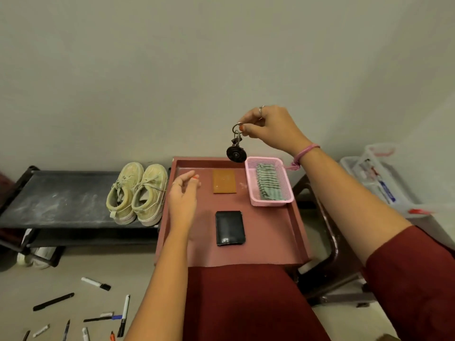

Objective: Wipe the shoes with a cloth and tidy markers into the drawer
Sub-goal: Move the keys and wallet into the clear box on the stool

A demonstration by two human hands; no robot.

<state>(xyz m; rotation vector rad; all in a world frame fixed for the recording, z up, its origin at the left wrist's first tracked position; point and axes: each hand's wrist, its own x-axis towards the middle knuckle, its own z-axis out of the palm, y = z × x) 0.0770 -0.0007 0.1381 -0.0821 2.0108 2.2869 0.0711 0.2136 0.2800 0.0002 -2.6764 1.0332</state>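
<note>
A pair of pale yellow-green shoes point(138, 193) stands on a black rack, right beside a reddish cabinet top point(266, 242). A folded green striped cloth point(268, 183) lies in a pink basket point(253, 193) at the cabinet's back right. Several markers point(96, 283) lie scattered on the floor at the lower left. My right hand point(268, 129) is raised above the cabinet and pinches the ring of a key bunch point(236, 148) with a round dark fob that hangs below. My left hand point(183, 193) hovers over the cabinet's left side, fingers relaxed, holding nothing.
A black wallet point(229, 228) and an orange-brown card holder point(224, 181) lie on the cabinet top. The black shoe rack point(61, 200) has white shoes point(34, 258) beneath it. A dark plastic stool point(330, 242) and clear storage boxes point(384, 183) stand to the right.
</note>
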